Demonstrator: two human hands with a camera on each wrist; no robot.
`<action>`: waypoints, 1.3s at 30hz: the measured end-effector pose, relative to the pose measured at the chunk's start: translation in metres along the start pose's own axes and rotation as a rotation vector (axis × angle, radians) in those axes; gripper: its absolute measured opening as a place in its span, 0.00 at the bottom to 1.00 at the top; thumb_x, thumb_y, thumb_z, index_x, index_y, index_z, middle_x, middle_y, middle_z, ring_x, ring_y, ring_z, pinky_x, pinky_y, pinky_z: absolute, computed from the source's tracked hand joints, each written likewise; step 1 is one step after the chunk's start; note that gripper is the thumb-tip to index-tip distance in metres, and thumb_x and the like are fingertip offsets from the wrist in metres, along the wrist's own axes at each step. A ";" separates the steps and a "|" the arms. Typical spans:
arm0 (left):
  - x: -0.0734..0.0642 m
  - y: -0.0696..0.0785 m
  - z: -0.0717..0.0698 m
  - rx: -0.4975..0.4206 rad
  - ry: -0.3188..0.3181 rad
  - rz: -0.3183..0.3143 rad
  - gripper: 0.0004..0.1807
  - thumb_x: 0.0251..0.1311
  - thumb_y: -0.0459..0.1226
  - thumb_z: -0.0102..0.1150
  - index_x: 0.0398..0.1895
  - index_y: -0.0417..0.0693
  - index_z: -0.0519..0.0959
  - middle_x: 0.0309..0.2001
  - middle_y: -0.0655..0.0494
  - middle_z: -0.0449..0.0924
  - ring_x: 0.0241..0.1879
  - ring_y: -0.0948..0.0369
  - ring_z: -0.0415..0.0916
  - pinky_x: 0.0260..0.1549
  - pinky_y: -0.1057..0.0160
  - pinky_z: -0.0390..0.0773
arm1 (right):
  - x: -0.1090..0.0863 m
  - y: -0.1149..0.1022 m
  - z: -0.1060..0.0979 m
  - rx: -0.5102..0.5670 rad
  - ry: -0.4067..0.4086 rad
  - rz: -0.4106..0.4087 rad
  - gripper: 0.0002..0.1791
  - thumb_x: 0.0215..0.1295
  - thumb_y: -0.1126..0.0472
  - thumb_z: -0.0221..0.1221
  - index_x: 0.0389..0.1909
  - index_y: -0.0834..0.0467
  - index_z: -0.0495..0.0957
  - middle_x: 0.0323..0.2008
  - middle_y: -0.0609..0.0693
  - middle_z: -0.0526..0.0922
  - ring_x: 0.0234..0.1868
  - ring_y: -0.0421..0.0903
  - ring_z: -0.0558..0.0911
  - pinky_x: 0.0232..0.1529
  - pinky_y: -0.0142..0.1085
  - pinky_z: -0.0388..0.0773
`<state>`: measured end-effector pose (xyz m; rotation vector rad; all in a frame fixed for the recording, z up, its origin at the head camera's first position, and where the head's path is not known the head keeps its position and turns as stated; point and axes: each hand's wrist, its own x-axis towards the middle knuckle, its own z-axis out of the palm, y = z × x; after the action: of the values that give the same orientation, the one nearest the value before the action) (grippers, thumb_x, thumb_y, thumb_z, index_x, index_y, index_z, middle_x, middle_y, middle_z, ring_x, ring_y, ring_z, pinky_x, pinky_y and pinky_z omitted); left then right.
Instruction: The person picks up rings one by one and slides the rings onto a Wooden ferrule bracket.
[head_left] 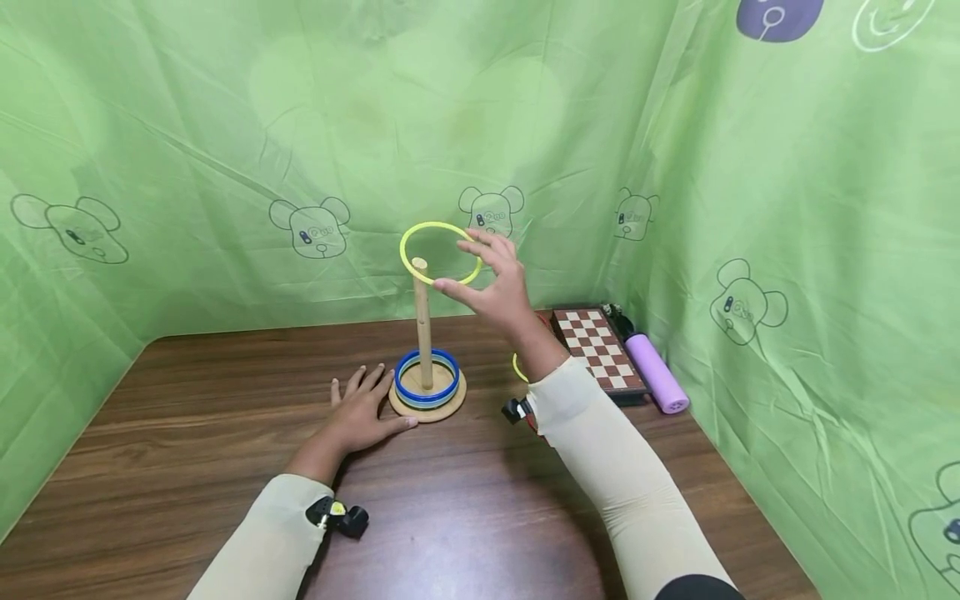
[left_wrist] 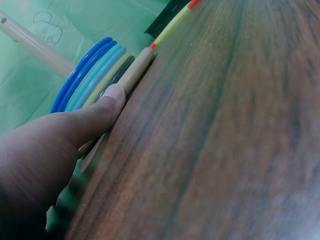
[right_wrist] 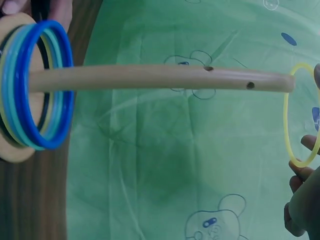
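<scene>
A wooden post stands upright on a round wooden base. Several rings are stacked around its foot, with a blue ring on top and light blue, yellow and dark ones below. My right hand pinches a yellow ring between thumb and fingers at the post's tip. Whether the tip has passed inside this ring I cannot tell. On the table left of the base lies my left hand, fingers spread. In the left wrist view, its thumb rests against the base's edge.
To the right on the brown table lie a red-and-white checkered board and a purple cylinder. Another yellow ring and some red edges show partly behind my right wrist. A green curtain encloses the back and sides.
</scene>
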<state>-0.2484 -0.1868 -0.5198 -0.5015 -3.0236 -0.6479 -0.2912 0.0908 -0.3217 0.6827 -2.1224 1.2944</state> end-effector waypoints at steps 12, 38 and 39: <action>0.000 0.001 0.000 0.002 -0.006 0.003 0.64 0.60 0.77 0.63 0.88 0.48 0.60 0.87 0.38 0.55 0.87 0.31 0.45 0.77 0.15 0.35 | -0.033 0.021 0.019 0.035 -0.091 0.100 0.43 0.54 0.57 0.84 0.72 0.61 0.80 0.76 0.55 0.79 0.80 0.55 0.68 0.82 0.59 0.64; 0.002 -0.001 0.000 -0.005 -0.014 0.004 0.64 0.59 0.77 0.63 0.88 0.48 0.60 0.87 0.38 0.56 0.87 0.32 0.45 0.77 0.15 0.34 | -0.085 0.068 0.042 0.120 -0.317 0.241 0.41 0.57 0.53 0.84 0.72 0.55 0.81 0.77 0.49 0.77 0.81 0.51 0.67 0.82 0.59 0.64; 0.002 -0.001 0.000 -0.006 -0.017 0.000 0.64 0.59 0.77 0.63 0.88 0.49 0.60 0.88 0.38 0.55 0.87 0.32 0.44 0.77 0.16 0.33 | -0.086 0.070 0.043 0.116 -0.327 0.238 0.41 0.57 0.53 0.84 0.72 0.56 0.81 0.77 0.50 0.77 0.81 0.52 0.68 0.82 0.60 0.65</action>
<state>-0.2505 -0.1874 -0.5205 -0.5101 -3.0385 -0.6564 -0.2847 0.0914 -0.4406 0.7504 -2.4661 1.5289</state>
